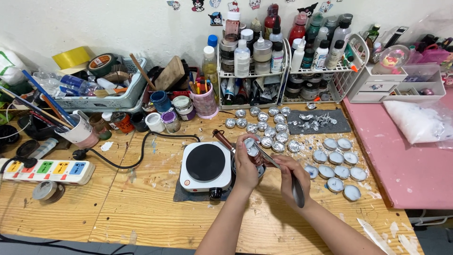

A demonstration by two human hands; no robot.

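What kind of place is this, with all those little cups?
Probably a home craft bench for candle making: a small hotplate, rows of tealight cups on the wooden table, and racks of bottles.

A white wall (118,23) rises behind the wooden table (141,212)

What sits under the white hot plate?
A dark grey mat lies under the hot plate, showing at its left and front edges. The rest of the mat is covered.
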